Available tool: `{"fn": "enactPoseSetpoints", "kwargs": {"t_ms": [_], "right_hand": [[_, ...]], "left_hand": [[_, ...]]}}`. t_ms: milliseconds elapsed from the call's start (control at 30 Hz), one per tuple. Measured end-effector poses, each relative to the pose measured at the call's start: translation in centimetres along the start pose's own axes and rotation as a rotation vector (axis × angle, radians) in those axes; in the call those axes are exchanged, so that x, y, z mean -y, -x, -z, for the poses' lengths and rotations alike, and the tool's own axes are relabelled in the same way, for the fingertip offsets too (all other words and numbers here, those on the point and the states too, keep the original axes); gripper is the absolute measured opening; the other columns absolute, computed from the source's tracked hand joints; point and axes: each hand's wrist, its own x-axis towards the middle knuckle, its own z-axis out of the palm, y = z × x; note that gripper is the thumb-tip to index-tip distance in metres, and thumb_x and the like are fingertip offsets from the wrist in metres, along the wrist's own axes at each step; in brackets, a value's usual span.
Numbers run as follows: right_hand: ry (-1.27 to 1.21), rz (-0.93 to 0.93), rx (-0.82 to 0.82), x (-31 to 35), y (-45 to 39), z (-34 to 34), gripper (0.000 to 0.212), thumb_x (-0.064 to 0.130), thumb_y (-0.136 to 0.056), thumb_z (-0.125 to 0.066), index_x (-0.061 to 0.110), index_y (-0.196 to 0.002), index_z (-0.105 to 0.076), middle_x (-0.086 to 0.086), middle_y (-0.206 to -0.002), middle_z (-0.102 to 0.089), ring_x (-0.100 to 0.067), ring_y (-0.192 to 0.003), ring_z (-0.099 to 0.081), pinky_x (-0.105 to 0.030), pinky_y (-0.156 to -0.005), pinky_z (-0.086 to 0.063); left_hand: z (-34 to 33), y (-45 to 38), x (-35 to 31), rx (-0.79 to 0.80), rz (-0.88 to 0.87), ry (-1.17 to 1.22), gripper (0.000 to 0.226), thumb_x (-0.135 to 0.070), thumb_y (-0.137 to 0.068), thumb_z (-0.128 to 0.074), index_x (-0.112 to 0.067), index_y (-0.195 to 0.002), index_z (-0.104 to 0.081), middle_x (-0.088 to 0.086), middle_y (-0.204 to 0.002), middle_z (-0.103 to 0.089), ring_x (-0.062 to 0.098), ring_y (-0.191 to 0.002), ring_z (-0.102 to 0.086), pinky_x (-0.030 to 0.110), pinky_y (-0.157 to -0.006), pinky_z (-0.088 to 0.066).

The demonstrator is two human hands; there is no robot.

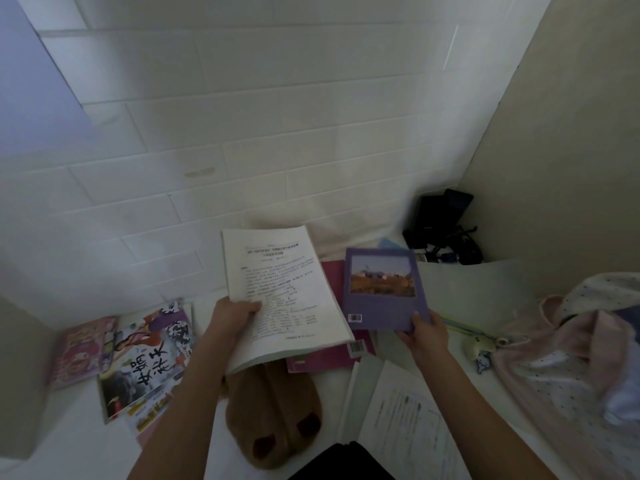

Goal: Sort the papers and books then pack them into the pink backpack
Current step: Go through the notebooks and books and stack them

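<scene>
A thick stack of papers (280,289) is gripped by the left hand (232,315), and a purple book (382,289) by the right hand (426,332)

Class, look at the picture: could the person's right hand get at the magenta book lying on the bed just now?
Probably not yet. The right hand is shut on the purple book, and the paper booklet in the left hand hangs over part of the magenta book. Its near edge lies uncovered, though.
</scene>
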Motion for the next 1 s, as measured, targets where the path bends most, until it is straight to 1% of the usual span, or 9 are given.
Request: {"fn": "enactPoseSetpoints", "kwargs": {"t_ms": [167, 233, 333, 500, 600, 700, 800, 867, 1000], "right_hand": [[0.523, -0.008, 0.025, -1.6, -0.5, 2.2, 0.055, 0.005, -0.092, -0.051, 0.015, -0.142, -0.031, -0.023, -0.121, -0.057, -0.043, -0.097, -0.060, -0.057, -0.084, -0.053], [0.637, 0.012, 0.020, -2.0, -0.6, 2.9, 0.062, 0.002, -0.088, -0.053, 0.017, -0.143, -0.028, -0.020, -0.106, -0.058, -0.041, -0.089, -0.061, -0.055, -0.081, -0.054], [0.680, 0.025, -0.006, -2.3, -0.8, 3.2, 0.064, -0.003, -0.086, -0.050, 0.017, -0.143, -0.030, -0.019, -0.097, -0.058, -0.037, -0.080, -0.060, -0.046, -0.069, -0.052], [0.685, 0.188, -0.128, -1.8, -1.1, 3.0, 0.051, -0.010, -0.083, -0.050, 0.005, -0.130, -0.044, -0.013, -0.076, -0.056, -0.024, -0.059, -0.048, -0.029, -0.047, -0.031], [0.619, 0.200, -0.191, -1.1, -1.5, 3.0, 0.043, -0.003, -0.085, -0.054, 0.004, -0.127, -0.046, -0.021, -0.092, -0.058, -0.030, -0.069, -0.053, -0.035, -0.057, -0.041], [0.537, 0.018, -0.029, -0.5, -1.5, 2.8, 0.035, 0.014, -0.089, -0.062, 0.002, -0.120, -0.054, -0.020, -0.105, -0.060, -0.032, -0.085, -0.060, -0.038, -0.068, -0.049], [0.594, -0.125, 0.274, -0.8, -0.7, 2.2, 0.025, 0.020, -0.094, -0.058, 0.003, -0.112, -0.058, -0.015, -0.082, -0.061, -0.019, -0.055, -0.056, -0.022, -0.047, -0.039], [0.641, -0.055, 0.283, -1.3, -0.6, 1.8, 0.022, 0.022, -0.098, -0.050, 0.003, -0.107, -0.056, -0.012, -0.066, -0.053, -0.017, -0.040, -0.046, -0.020, -0.040, -0.033], [0.642, 0.107, 0.128, -1.2, -1.4, 1.7, 0.023, 0.024, -0.099, -0.046, 0.002, -0.099, -0.055, -0.008, -0.059, -0.040, -0.018, -0.043, -0.033, -0.025, -0.045, -0.028]], "left_hand": [[-0.8, -0.2, 2.1, 0.185, 0.082, -0.181, 0.040, -0.016, -0.076, -0.075, -0.001, -0.111, -0.063, 0.015, -0.114, -0.066, 0.032, -0.098, -0.062, 0.042, -0.094, -0.050], [-1.2, 0.0, 2.6, 0.214, 0.071, -0.204, 0.041, -0.012, -0.077, -0.073, -0.002, -0.115, -0.061, 0.015, -0.118, -0.064, 0.031, -0.101, -0.061, 0.037, -0.092, -0.049], [-1.6, 0.3, 2.6, 0.241, 0.067, -0.150, 0.038, -0.002, -0.082, -0.067, 0.003, -0.118, -0.058, 0.021, -0.120, -0.062, 0.035, -0.104, -0.060, 0.033, -0.078, -0.049], [-1.4, 0.3, 2.9, 0.268, 0.048, -0.092, 0.036, -0.001, -0.083, -0.065, 0.003, -0.119, -0.058, 0.021, -0.119, -0.062, 0.037, -0.105, -0.060, 0.036, -0.079, -0.049], [-0.5, 0.0, 3.6, 0.299, 0.052, -0.032, 0.025, -0.004, -0.082, -0.066, -0.008, -0.107, -0.063, 0.016, -0.112, -0.067, 0.027, -0.088, -0.066, 0.032, -0.069, -0.053], [0.2, -0.4, 4.1, 0.305, 0.066, 0.007, 0.018, -0.010, -0.081, -0.068, -0.022, -0.094, -0.064, 0.006, -0.102, -0.070, 0.022, -0.083, -0.069, 0.032, -0.065, -0.055], [0.3, -0.4, 4.2, 0.304, 0.061, 0.028, 0.019, -0.012, -0.080, -0.069, -0.024, -0.093, -0.063, 0.000, -0.095, -0.071, 0.022, -0.083, -0.069, 0.031, -0.064, -0.055], [0.2, -0.3, 4.2, 0.293, 0.056, 0.054, 0.019, -0.009, -0.080, -0.068, -0.025, -0.089, -0.063, -0.004, -0.088, -0.071, 0.016, -0.076, -0.069, 0.023, -0.054, -0.052], [0.1, -0.1, 4.3, 0.251, 0.062, 0.088, 0.018, -0.007, -0.081, -0.067, -0.023, -0.087, -0.062, -0.007, -0.078, -0.069, 0.012, -0.067, -0.066, 0.018, -0.044, -0.050]]}}
